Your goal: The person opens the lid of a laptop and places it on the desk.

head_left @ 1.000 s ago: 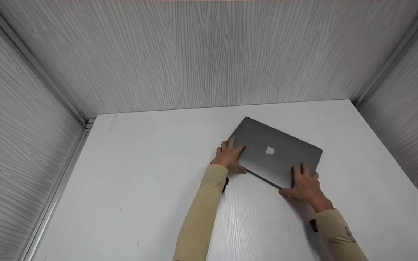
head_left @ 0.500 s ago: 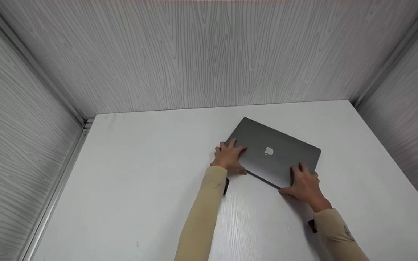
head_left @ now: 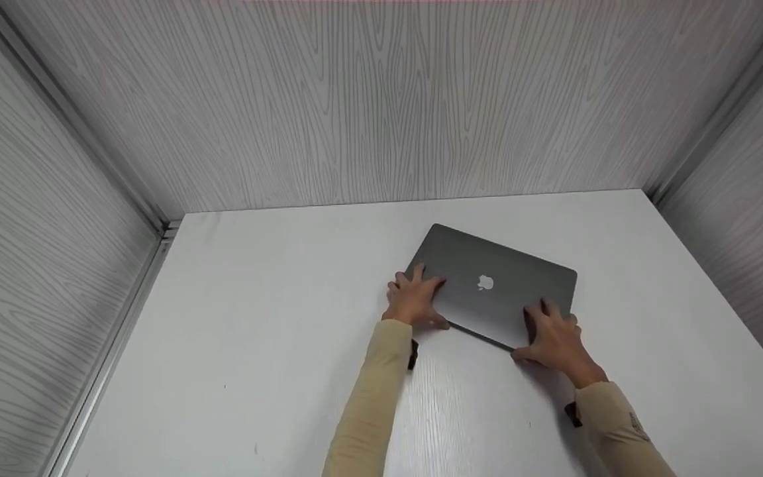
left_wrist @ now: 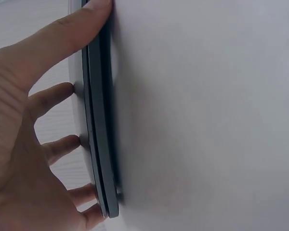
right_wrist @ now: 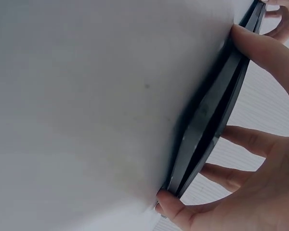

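A closed dark grey laptop (head_left: 467,258) with a pale apple logo lies at a slant on the white table, right of centre in the head view. My left hand (head_left: 413,299) grips its left front corner, fingertips on the lid and side, thumb at the front edge. At the right front corner, my right hand (head_left: 555,339) holds it likewise, with the thumb (right_wrist: 260,45) against the front edge and other fingers on the lid. Both wrist views show the laptop's thin edge, where a dark gap runs between lid and base.
The white table (head_left: 255,331) extends around the laptop on all sides. A wood-grain panel (head_left: 381,99) rises along its back, and similar panels stand at left and right. A metal rail (head_left: 110,331) borders the left side.
The laptop has turned slightly, its slant now smaller, and has shifted a little left, its left end nearer to me. Both hands have kept their hold. The head view has shifted slightly.
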The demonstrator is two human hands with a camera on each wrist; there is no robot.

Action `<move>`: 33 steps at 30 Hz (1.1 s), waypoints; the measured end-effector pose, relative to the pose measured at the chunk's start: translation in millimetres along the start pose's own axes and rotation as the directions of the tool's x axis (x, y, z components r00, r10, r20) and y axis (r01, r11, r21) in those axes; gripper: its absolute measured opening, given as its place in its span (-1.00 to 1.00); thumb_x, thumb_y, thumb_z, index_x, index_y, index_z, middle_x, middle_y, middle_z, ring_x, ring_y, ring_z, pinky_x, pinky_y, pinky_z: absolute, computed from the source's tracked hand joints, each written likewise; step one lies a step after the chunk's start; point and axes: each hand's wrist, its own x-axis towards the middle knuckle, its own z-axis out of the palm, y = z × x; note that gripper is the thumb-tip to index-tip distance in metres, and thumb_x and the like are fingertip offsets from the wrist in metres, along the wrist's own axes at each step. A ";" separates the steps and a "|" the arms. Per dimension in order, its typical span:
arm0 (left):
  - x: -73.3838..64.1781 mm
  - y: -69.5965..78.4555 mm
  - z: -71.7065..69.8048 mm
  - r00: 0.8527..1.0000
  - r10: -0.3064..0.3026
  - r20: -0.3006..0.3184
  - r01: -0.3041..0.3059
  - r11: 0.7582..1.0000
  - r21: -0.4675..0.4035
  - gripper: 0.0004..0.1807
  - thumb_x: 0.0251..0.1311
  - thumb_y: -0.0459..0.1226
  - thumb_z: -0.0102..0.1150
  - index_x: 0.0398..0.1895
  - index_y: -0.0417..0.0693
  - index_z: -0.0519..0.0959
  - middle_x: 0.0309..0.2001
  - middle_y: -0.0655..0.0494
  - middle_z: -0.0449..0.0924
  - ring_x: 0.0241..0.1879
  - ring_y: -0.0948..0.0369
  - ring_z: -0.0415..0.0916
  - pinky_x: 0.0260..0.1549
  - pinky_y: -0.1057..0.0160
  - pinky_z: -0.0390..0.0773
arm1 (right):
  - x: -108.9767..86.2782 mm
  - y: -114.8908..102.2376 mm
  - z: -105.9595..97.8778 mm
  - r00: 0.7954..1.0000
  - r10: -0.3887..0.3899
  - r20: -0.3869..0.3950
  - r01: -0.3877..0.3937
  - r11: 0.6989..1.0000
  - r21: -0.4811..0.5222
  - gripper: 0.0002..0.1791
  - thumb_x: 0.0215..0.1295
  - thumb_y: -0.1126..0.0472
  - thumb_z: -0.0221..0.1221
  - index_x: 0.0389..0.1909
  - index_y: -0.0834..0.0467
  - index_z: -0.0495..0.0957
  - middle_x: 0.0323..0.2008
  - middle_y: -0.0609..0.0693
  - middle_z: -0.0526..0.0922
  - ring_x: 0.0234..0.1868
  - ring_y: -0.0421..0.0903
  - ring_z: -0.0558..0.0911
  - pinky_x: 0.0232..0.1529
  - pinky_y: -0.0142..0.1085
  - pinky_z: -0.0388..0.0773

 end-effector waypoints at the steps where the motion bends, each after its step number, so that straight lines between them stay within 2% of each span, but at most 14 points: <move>1: -1.8 -0.3 0.5 1.000 -0.006 -0.004 0.006 1.000 -0.004 0.04 -0.14 0.05 0.66 0.50 0.24 0.36 0.56 -0.11 0.02 0.35 -0.28 0.10 0.17 -0.24 0.27 | 0.3 0.0 0.2 1.000 -0.005 0.000 0.005 1.000 0.002 -0.02 -0.17 0.07 0.60 0.25 0.46 0.41 0.28 0.61 0.25 0.03 0.76 0.34 -0.06 0.50 0.35; 14: -13.0 -0.1 0.1 0.999 -0.045 -0.030 0.045 0.999 -0.003 0.04 -0.11 0.07 0.63 0.51 0.20 0.35 0.55 -0.12 0.02 0.35 -0.31 0.09 0.23 -0.28 0.22 | 9.6 3.1 -1.8 0.996 -0.087 -0.033 0.087 0.996 -0.025 -0.04 -0.20 0.09 0.62 0.22 0.46 0.44 0.25 0.61 0.30 0.01 0.75 0.37 -0.12 0.50 0.39; 22: -21.1 -3.3 2.0 0.997 -0.065 -0.031 0.065 0.998 -0.012 0.03 -0.10 0.09 0.62 0.51 0.17 0.35 0.55 -0.16 -0.01 0.34 -0.35 0.09 0.19 -0.29 0.24 | 10.6 2.3 0.7 0.996 -0.087 -0.004 0.087 0.996 0.011 -0.06 -0.19 0.10 0.60 0.23 0.44 0.46 0.26 0.59 0.30 0.02 0.73 0.37 -0.09 0.50 0.37; 33: -33.3 -2.9 7.3 0.994 -0.082 -0.074 0.079 0.996 -0.041 0.01 -0.08 0.06 0.63 0.50 0.13 0.37 0.52 -0.19 0.03 0.34 -0.38 0.09 0.21 -0.32 0.22 | 12.8 5.2 3.1 0.993 -0.122 -0.005 0.122 0.992 0.008 -0.05 -0.22 0.11 0.62 0.23 0.42 0.46 0.27 0.56 0.30 0.04 0.72 0.36 -0.08 0.51 0.36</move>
